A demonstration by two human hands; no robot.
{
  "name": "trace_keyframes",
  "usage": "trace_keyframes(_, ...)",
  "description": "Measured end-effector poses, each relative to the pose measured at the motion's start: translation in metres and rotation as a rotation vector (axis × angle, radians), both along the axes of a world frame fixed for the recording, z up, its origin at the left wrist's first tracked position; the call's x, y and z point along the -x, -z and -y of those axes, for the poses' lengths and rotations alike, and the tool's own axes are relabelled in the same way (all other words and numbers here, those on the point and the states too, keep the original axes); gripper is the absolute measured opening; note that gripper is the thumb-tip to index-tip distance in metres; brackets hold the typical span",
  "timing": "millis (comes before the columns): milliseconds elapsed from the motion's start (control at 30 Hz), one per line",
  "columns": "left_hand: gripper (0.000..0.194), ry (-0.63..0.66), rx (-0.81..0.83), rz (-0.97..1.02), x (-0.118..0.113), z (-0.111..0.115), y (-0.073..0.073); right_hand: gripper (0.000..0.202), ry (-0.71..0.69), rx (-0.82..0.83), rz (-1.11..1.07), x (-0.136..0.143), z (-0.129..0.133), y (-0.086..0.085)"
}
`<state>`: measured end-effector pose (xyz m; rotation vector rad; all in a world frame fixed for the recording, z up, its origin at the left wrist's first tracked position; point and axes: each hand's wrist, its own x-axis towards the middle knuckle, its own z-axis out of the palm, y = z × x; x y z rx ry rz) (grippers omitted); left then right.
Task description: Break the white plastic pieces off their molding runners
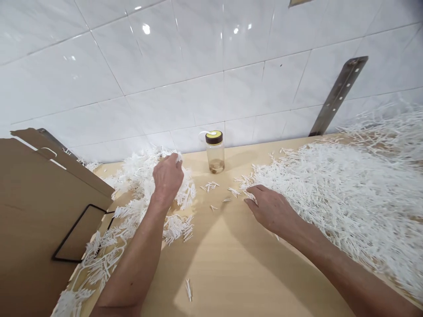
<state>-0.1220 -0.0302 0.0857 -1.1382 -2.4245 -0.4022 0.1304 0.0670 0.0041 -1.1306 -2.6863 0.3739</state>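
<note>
Apparently partway: large white right heap (350,189) remains; smaller left heap (135,178); loose clusters (209,187) between.
Left hand (168,174) curled, grip hidden, cannot tell; right hand (267,206): thumb and fingers apart.

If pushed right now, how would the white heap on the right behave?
The white heap would probably spread piecemeal, being many thin strands. They may snag, since they cross at many angles. It's likely light, given such slender pieces.

The place is looking like a workshop: heaps of small white pieces (350,193) are lining the left and right edges of the tabletop (251,281), a cardboard box (39,202) is standing at the left one, and a tiled wall (194,53) is backing the far one.
</note>
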Motion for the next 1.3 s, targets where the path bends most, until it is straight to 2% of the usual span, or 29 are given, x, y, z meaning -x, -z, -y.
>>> trace_keyframes(67,0.029,0.050,0.039,0.059,-0.007,-0.003,0.008,0.027,-0.016,0.013,-0.056,0.001,0.004,-0.003)
trace_keyframes(133,0.044,0.149,0.081,0.142,-0.010,-0.004,0.014,0.030,-0.041,0.043,-0.084,0.005,0.008,-0.004)
trace_keyframes(233,0.051,0.256,0.140,0.194,-0.001,0.000,0.012,0.032,-0.118,0.066,-0.077,0.012,0.015,0.000)
trace_keyframes(300,0.042,0.202,0.107,0.165,0.016,0.002,0.003,0.032,-0.196,0.055,-0.071,0.015,0.020,0.004)
trace_keyframes(367,0.035,0.073,0.064,0.115,0.040,0.000,-0.008,0.031,-0.266,0.040,-0.081,0.017,0.026,0.010)
trace_keyframes(433,0.030,-0.058,0.115,0.115,0.065,-0.007,-0.017,0.029,-0.316,0.028,-0.105,0.018,0.032,0.016)
trace_keyframes(533,0.042,-0.125,0.200,0.192,0.097,-0.027,-0.021,0.027,-0.362,0.007,-0.171,0.016,0.037,0.029)
trace_keyframes(633,0.052,-0.111,0.211,0.223,0.118,-0.050,-0.010,0.026,-0.370,-0.025,-0.259,0.015,0.039,0.043)
trace_keyframes(833,0.073,-0.123,0.239,0.324,0.147,-0.076,0.032,0.024,-0.354,-0.063,-0.335,0.018,0.039,0.055)
trace_keyframes(900,0.068,-0.100,0.257,0.347,0.154,-0.079,0.041,0.024,-0.345,-0.056,-0.351,0.019,0.038,0.055)
trace_keyframes(967,0.049,-0.078,0.270,0.353,0.157,-0.082,0.043,0.024,-0.339,-0.039,-0.357,0.019,0.037,0.055)
trace_keyframes(1033,0.032,-0.083,0.263,0.333,0.158,-0.084,0.037,0.024,-0.334,-0.024,-0.359,0.019,0.036,0.055)
trace_keyframes(1067,0.030,-0.094,0.253,0.315,0.157,-0.085,0.032,0.024,-0.331,-0.016,-0.363,0.019,0.035,0.055)
trace_keyframes(1200,0.042,-0.099,0.221,0.243,0.143,-0.082,0.002,0.024,-0.323,0.002,-0.384,0.020,0.034,0.056)
trace_keyframes(1267,0.046,-0.051,0.241,0.226,0.129,-0.069,-0.016,0.024,-0.331,-0.002,-0.383,0.020,0.034,0.056)
trace_keyframes(1300,0.042,-0.018,0.265,0.229,0.120,-0.059,-0.026,0.023,-0.334,-0.007,-0.382,0.020,0.034,0.056)
